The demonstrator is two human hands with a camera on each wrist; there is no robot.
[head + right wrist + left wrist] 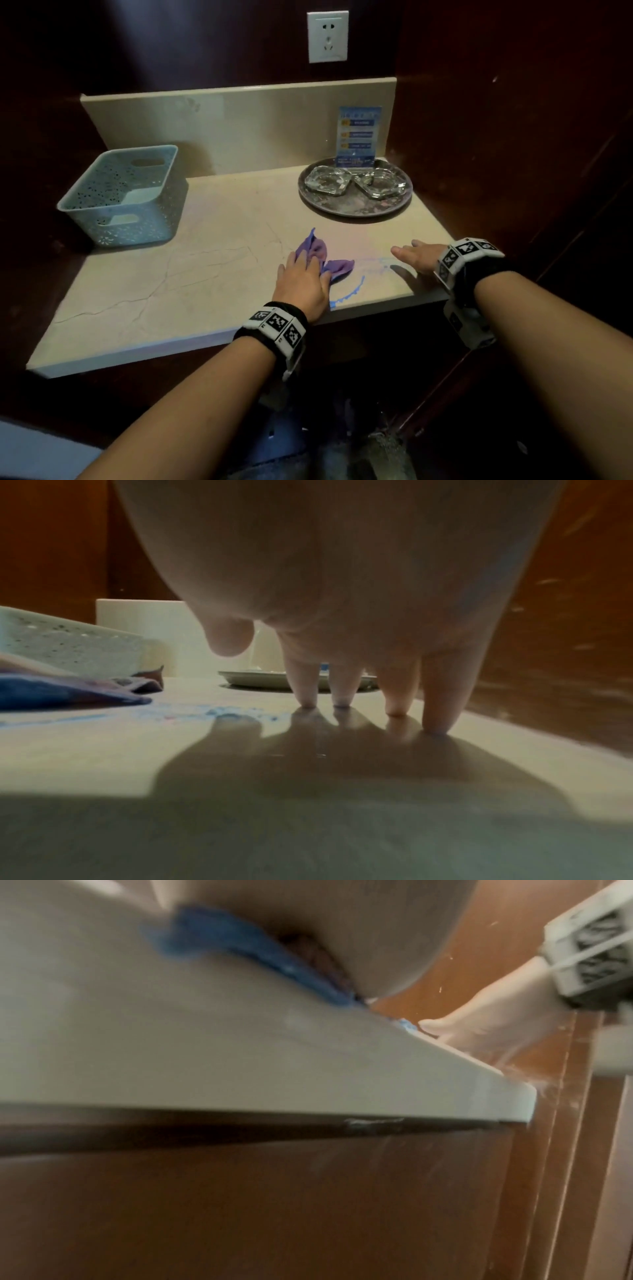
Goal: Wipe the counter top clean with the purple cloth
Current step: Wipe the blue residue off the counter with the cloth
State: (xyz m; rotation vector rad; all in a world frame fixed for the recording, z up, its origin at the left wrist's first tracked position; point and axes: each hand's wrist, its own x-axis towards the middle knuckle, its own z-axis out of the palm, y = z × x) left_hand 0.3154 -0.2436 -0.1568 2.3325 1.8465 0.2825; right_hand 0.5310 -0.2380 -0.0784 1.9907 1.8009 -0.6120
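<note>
The purple cloth (pixel 320 251) lies crumpled on the beige counter top (pixel 205 260) near the front edge, right of the middle. My left hand (pixel 301 275) presses flat on it with straight fingers. Blue marks (pixel 349 294) curve along the counter just right of the cloth, and a fainter smear (pixel 376 262) runs toward my right hand (pixel 416 255). That hand rests on the counter by the right front corner, holding nothing. In the right wrist view its fingertips (pixel 436 723) touch the surface, with the cloth (pixel 68 692) and blue smear (pixel 232 711) to the left. The left wrist view is blurred.
A pale blue perforated basket (pixel 126 195) stands at the back left. A round dark tray (pixel 356 210) with two glass ashtrays and a blue sign card (pixel 358 137) stands at the back right. Dark wooden walls enclose the counter on both sides.
</note>
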